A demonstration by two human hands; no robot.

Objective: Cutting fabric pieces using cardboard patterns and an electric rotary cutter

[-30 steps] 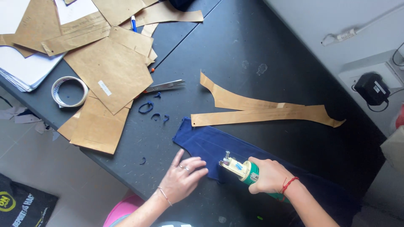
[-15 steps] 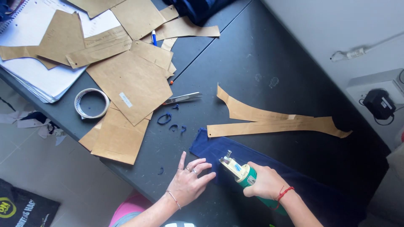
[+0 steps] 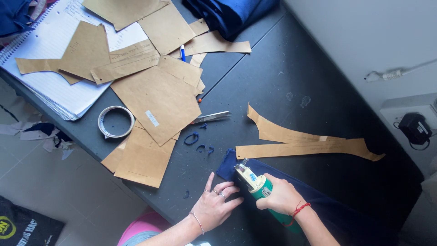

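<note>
Cutting step in hand — the right hand (image 3: 281, 197) is wrapped tight around a handheld electric fabric cutter (image 3: 256, 184) with a green body and cream head, nose pointing up and away from the wrist toward the near corner of the navy fabric (image 3: 318, 200). The blade end sits at or just on the fabric edge; cannot tell if it is actually biting in. The left hand (image 3: 217, 205) lies flat with fingers spread on the dark table (image 3: 291, 68), just left of the cutter, fingertips touching or nearly touching the fabric corner — looks like it is pinning the cloth. The hands are close together but not touching.

The fabric runs from between the hands out under the right forearm and on to the right.

Beyond the right hand, well apart: a long curved paper pattern strip (image 3: 305, 145). Beyond the left hand: small blue fabric scraps (image 3: 196, 142), then scissors (image 3: 210, 117), both apart from the fingers. Further left and up — a heap of brown paper pattern pieces (image 3: 154, 98), a tape roll (image 3: 115, 121), a spiral notebook (image 3: 50, 86), a blue pen (image 3: 183, 52). Folded blue cloth (image 3: 227, 11) sits at the far end of the table.

Judgement: cut is at its start or early. The next move calls for a steady push of the cutter along the edge, the flat hand keeping the cloth taut and its fingers out of the blade's line.
</note>
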